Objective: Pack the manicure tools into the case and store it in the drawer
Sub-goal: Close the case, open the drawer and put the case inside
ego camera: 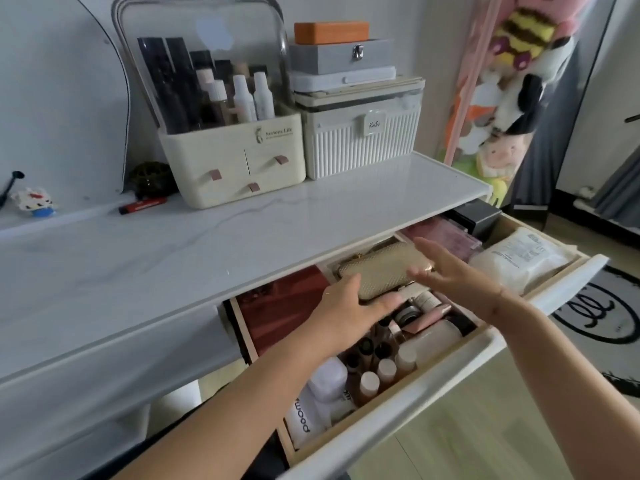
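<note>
Both hands over the drawer (433, 393); left fingers (382, 302) grip the gold case (381, 268); right fingers (433, 252) splayed.

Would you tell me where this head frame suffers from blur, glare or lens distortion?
Head view: the right hand is motion-blurred at the case; glare whitens the organizer's clear lid; the wide lens bows the drawer front and the tabletop edge.

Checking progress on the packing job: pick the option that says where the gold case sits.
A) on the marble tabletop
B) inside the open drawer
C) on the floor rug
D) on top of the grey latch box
B: the gold case lies inside the open drawer, its near end gripped by the left hand, with the right hand open beside it.
</note>
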Tool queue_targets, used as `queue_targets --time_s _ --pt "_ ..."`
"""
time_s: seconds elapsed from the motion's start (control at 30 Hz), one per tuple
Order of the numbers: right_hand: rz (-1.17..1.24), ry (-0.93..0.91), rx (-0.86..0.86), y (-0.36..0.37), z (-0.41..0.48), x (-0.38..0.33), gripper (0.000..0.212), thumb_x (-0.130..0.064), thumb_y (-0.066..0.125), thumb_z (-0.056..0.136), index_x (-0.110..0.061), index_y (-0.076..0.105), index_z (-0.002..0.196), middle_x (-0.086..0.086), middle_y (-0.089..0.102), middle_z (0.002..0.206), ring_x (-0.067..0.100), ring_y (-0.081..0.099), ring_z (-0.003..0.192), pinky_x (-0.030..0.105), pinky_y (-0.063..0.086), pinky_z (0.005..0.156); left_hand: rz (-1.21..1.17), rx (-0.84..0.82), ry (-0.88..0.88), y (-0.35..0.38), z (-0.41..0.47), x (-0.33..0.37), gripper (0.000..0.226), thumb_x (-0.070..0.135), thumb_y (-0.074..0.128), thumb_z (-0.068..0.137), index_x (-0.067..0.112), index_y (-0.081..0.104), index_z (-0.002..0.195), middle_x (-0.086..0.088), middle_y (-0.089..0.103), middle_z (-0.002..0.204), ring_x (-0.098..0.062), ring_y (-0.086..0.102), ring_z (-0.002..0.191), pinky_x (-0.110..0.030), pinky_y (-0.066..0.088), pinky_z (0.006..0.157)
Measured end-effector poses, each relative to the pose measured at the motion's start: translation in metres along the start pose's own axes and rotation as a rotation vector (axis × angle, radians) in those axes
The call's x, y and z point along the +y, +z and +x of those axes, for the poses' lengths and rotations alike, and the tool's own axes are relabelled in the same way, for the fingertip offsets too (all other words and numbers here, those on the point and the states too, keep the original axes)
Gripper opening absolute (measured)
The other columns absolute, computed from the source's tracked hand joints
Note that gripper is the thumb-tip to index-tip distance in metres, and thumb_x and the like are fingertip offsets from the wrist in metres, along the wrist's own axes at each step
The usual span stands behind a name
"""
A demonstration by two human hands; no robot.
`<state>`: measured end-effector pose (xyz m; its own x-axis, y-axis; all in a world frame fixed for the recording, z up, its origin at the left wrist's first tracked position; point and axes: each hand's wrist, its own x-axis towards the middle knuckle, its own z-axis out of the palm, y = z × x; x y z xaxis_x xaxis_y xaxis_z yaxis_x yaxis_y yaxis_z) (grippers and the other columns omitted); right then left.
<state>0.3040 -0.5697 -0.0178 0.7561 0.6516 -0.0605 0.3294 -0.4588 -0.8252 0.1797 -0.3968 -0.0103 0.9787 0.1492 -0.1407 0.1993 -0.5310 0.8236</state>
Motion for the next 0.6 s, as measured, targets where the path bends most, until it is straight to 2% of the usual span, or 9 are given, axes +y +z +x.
queue_targets --time_s 0.03,0.1,0.13,0.2,0.27,0.37,0.47,0.53,0.6 --pt "-0.065 -0.040 -0.078 0.002 -0.012 0.000 0.098 -0.070 0.061 0.066 -0.032 0.018 0.146 -0.014 0.022 0.151 0.004 0.021 0.139 0.030 0.023 0.113 0.110 -0.046 0.050 0.002 -0.007 -0.001 0.093 0.069 0.053 0.077 0.016 0.020 0.146 0.006 0.026 0.147 -0.013 0.017 0.140 -0.032 0.020 0.112" --pt "-0.177 -0.101 -0.234 0.006 -0.038 -0.002 0.109 -0.070 0.069 0.056 -0.041 0.013 0.145 -0.022 0.016 0.151 -0.002 0.014 0.139 0.028 0.019 0.115 0.386 -0.151 0.085 0.008 -0.023 -0.004 0.111 0.074 0.053 0.070 0.016 0.000 0.149 0.001 0.000 0.158 -0.016 -0.007 0.145 -0.040 0.005 0.118" --pt "-0.266 -0.132 -0.257 0.009 -0.049 -0.001 0.111 -0.068 0.070 0.053 -0.044 0.011 0.144 -0.025 0.013 0.149 -0.004 0.010 0.139 0.028 0.015 0.116 0.502 -0.186 0.100 0.012 -0.030 -0.006 0.118 0.076 0.053 0.067 0.016 -0.007 0.149 0.001 -0.011 0.157 -0.015 -0.015 0.143 -0.040 -0.002 0.118" --pt "-0.456 -0.212 -0.228 0.014 -0.063 -0.003 0.115 -0.068 0.068 0.050 -0.045 0.006 0.144 -0.027 0.008 0.147 -0.008 0.000 0.138 0.030 0.003 0.118 0.646 -0.217 0.125 0.017 -0.043 -0.009 0.128 0.080 0.054 0.060 0.016 -0.015 0.147 0.001 -0.022 0.155 -0.015 -0.025 0.141 -0.040 -0.009 0.117" --pt "-0.550 -0.244 -0.208 0.017 -0.069 -0.002 0.117 -0.065 0.070 0.051 -0.046 0.003 0.144 -0.027 0.007 0.148 -0.011 -0.006 0.137 0.033 -0.007 0.117 0.720 -0.195 0.141 0.021 -0.050 -0.014 0.132 0.081 0.056 0.058 0.017 -0.018 0.146 0.000 -0.026 0.154 -0.015 -0.028 0.139 -0.041 -0.012 0.116" --pt "-0.578 -0.258 -0.136 0.022 -0.069 -0.002 0.119 -0.064 0.073 0.050 -0.044 0.004 0.145 -0.021 0.008 0.151 -0.008 -0.003 0.136 0.039 -0.005 0.119 0.775 -0.081 0.170 0.023 -0.055 -0.016 0.127 0.073 0.061 0.064 0.016 -0.019 0.146 -0.001 -0.025 0.154 -0.016 -0.028 0.139 -0.041 -0.013 0.116" --pt "-0.553 -0.278 -0.046 0.029 -0.063 -0.006 0.120 -0.062 0.076 0.050 -0.042 0.006 0.146 -0.016 0.005 0.154 -0.008 -0.005 0.133 0.035 -0.010 0.116 0.808 0.041 0.193 0.016 -0.055 -0.018 0.123 0.069 0.061 0.067 0.016 -0.018 0.146 -0.003 -0.023 0.155 -0.017 -0.026 0.140 -0.041 -0.013 0.116" --pt "-0.565 -0.302 0.018 0.032 -0.053 -0.005 0.120 -0.061 0.077 0.050 -0.039 0.009 0.146 -0.012 0.004 0.155 0.001 -0.003 0.139 0.036 -0.012 0.115 0.818 0.086 0.151 0.009 -0.051 -0.023 0.123 0.074 0.056 0.066 0.016 -0.017 0.146 -0.003 -0.022 0.155 -0.018 -0.025 0.141 -0.041 -0.014 0.115" --pt "-0.567 -0.310 0.096 0.037 -0.040 -0.003 0.119 -0.061 0.077 0.050 -0.038 0.011 0.146 -0.008 0.005 0.156 0.012 0.000 0.144 0.043 -0.008 0.117 0.831 0.142 0.120 0.000 -0.047 -0.028 0.120 0.077 0.051 0.067 0.017 -0.016 0.147 -0.003 -0.021 0.156 -0.019 -0.024 0.141 -0.041 -0.016 0.114"
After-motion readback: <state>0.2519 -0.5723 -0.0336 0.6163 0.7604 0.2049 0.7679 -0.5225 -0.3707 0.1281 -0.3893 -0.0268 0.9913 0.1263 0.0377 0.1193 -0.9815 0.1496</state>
